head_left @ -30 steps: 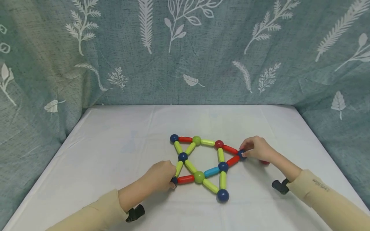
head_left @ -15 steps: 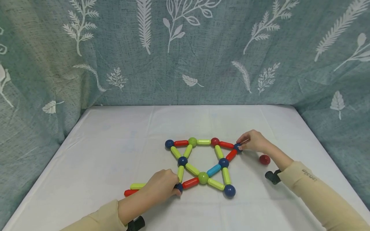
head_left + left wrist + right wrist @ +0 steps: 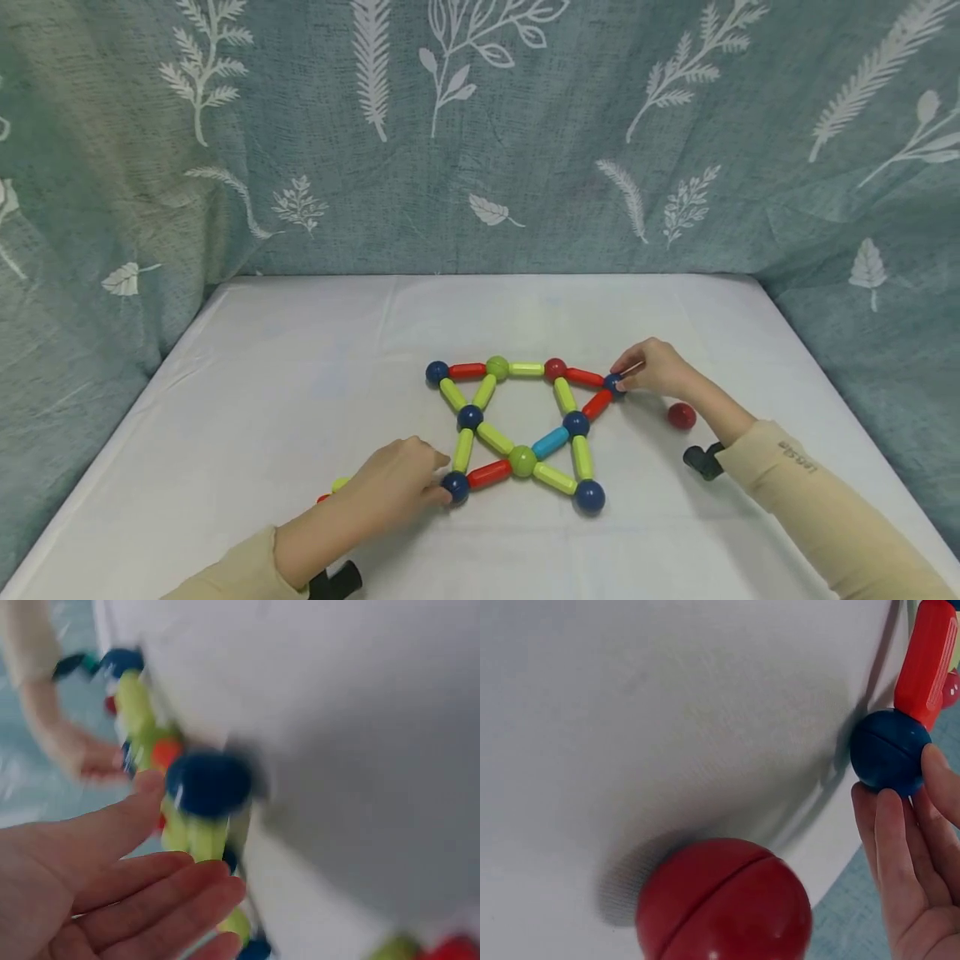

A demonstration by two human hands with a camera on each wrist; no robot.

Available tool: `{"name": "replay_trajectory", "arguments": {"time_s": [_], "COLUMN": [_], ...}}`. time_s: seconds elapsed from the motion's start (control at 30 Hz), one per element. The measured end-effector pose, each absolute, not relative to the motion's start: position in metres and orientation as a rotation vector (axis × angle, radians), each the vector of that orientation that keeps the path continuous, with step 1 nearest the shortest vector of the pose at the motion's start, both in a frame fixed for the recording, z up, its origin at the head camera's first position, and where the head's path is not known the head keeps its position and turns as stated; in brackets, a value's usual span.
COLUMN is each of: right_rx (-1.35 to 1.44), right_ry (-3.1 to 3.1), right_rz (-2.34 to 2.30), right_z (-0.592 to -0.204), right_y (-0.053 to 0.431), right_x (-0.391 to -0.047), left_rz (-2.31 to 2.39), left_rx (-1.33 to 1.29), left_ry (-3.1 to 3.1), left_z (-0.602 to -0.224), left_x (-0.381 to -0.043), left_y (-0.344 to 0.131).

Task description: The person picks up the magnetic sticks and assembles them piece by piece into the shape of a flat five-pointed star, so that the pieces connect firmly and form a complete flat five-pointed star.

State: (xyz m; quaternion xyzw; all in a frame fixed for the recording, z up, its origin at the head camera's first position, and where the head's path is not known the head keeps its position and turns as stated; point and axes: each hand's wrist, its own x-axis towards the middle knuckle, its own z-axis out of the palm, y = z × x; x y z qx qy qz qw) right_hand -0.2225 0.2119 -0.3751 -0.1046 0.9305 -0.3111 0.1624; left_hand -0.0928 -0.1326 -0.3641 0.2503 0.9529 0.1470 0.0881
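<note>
A flat frame of magnetic sticks and balls lies on the table, its lime, red and blue sticks joined by dark blue, green and red balls. My left hand is beside the frame's near-left dark blue ball. Seen from the left wrist, its fingers extend fairly straight, and the thumb tip overlaps the edge of that ball. At the far right corner, my right hand pinches another dark blue ball between thumb and fingers. A red stick runs from this ball.
One loose red ball sits by the right forearm. A lime stick and a red stick lie partly hidden behind the left forearm. A patterned teal cloth hangs behind the white table.
The frame has turned slightly, its near side shifting right, then back a little left. My left hand has let go of its dark blue ball and drawn left. The right hand keeps its pinch.
</note>
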Motion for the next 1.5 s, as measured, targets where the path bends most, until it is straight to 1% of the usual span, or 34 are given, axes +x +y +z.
{"name": "replay_trajectory", "arguments": {"time_s": [0.1,0.2,0.37,0.53,0.77,0.87,1.0,1.17,1.27,1.37,1.5], "right_rx": [-0.293,-0.293,-0.284,-0.283,-0.243,-0.234,-0.236,-0.228,-0.218,-0.211,-0.203], "right_ry": [2.662,2.672,2.676,2.683,2.684,2.685,2.686,2.68,2.67,2.657,2.65], "right_rz": [-0.894,-0.882,-0.881,-0.879,-0.877,-0.874,-0.872,-0.878,-0.888,-0.898,-0.901], "right_z": [-0.377,-0.377,-0.378,-0.378,-0.379,-0.379,-0.378,-0.378,-0.377,-0.377,-0.377], "right_y": [0.211,0.21,0.21,0.212,0.21,0.21,0.211,0.213,0.213,0.213,0.213], "right_x": [-0.222,-0.221,-0.222,-0.222,-0.222,-0.222,-0.221,-0.222,-0.222,-0.222,-0.223], "left_rz": [0.445,0.496,0.619,0.712,0.79,0.777,0.758,0.783,0.843,0.933,1.092], "left_rx": [0.609,0.535,0.456,0.44,0.561,0.502,0.458,0.456,0.354,0.19,-0.004], "left_ry": [2.852,2.821,2.728,2.713,2.682,2.678,2.712,2.801,2.836,2.856,2.836], "left_z": [-0.356,-0.356,-0.373,-0.389,-0.394,-0.391,-0.379,-0.358,-0.351,-0.352,-0.362], "left_x": [-0.097,-0.101,-0.099,-0.096,-0.093,-0.096,-0.109,-0.146,-0.175,-0.201,-0.223], "left_y": [-0.158,-0.193,-0.236,-0.252,-0.257,-0.253,-0.242,-0.216,-0.19,-0.158,-0.116]}}
